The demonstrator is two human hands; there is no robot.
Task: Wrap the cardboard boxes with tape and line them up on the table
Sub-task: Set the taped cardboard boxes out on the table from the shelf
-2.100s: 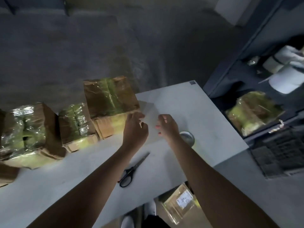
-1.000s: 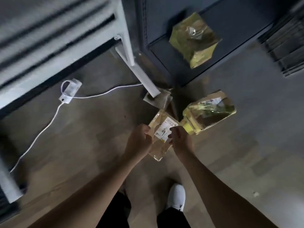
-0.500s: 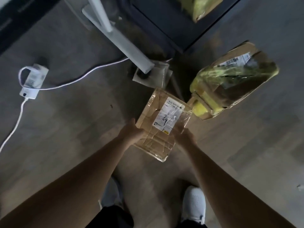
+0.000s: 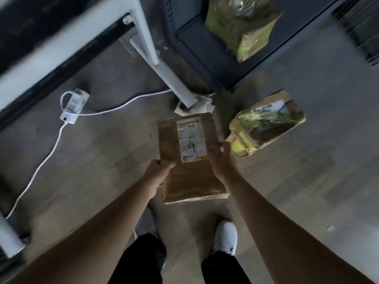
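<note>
Cardboard box (image 4: 192, 179) now straighter, nearer.

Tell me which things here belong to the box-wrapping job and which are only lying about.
Job: cardboard box, held by left hand and right hand; taped box on the floor; taped box on the shelf.
Lying about: white cable; power adapter.
</note>
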